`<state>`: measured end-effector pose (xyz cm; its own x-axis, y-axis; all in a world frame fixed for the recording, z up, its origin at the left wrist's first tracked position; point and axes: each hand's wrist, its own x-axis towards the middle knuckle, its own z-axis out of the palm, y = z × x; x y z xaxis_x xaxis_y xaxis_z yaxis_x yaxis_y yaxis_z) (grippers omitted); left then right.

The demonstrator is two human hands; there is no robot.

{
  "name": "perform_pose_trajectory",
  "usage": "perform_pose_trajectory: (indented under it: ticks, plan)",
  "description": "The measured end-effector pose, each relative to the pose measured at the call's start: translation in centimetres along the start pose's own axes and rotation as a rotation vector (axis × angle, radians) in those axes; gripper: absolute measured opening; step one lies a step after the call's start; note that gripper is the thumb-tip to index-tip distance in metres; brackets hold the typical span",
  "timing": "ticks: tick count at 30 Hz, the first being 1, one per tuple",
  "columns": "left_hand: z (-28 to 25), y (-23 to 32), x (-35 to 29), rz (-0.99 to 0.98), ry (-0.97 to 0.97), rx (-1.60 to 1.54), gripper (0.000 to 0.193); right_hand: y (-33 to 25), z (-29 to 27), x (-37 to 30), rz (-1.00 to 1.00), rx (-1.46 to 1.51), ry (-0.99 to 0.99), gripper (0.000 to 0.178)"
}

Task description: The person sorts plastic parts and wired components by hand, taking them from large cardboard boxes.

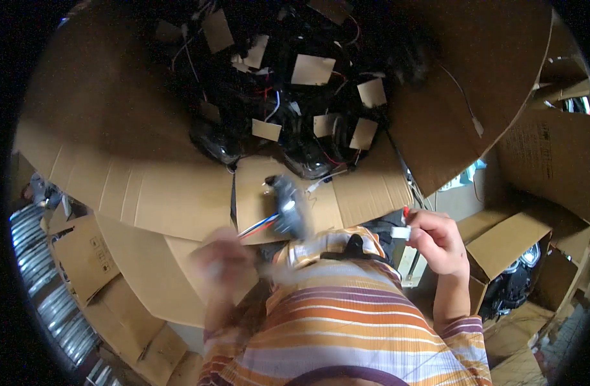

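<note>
My right hand (441, 243) is closed in a pinch on a small white plastic connector (401, 232). A bit of red shows just above its fingertips. My left hand (223, 260) is smeared by motion, so its fingers cannot be made out. Blue, white and red wires (259, 226) run from near that hand to a dark, shiny part (290, 207), which looks like a lamp unit. The part is blurred and lies over the cardboard flap, between my two hands.
Ahead stands a large cardboard box (140, 186) with several dark, shiny parts (311, 161), loose wires and cardboard pieces (313, 69) inside. Another open box (510, 235) at the right holds black parts. Shiny wrapped stacks (34, 241) stand at the far left.
</note>
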<state>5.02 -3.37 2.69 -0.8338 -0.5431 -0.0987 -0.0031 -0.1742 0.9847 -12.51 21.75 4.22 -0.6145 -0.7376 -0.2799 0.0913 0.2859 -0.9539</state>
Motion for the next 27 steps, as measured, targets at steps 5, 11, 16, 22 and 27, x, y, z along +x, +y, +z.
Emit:
perform_pose_trajectory:
  ticks: [5,11,16,22,27]
  plan:
    - [-9.7,11.5,-5.5,0.733,0.496,-0.386,0.017,0.9,0.3,0.0,0.123,0.081,-0.065,0.014]
    - [-18.6,11.4,-5.2,0.598,1.389,0.628,0.018,0.4,2.2,0.7,0.095,-0.072,-0.216,0.014]
    - [-26.7,-5.3,-3.5,-0.1,1.005,0.506,0.021,1.3,2.8,0.4,0.172,0.013,-0.218,0.015]
    - [-26.0,-9.2,-5.0,0.103,0.92,1.062,0.018,0.9,2.5,0.4,0.07,-0.083,-0.249,0.018]
    - [-5.9,6.4,0.0,0.555,0.25,1.211,0.009,1.2,3.7,1.1,0.166,-0.107,-0.271,0.016]
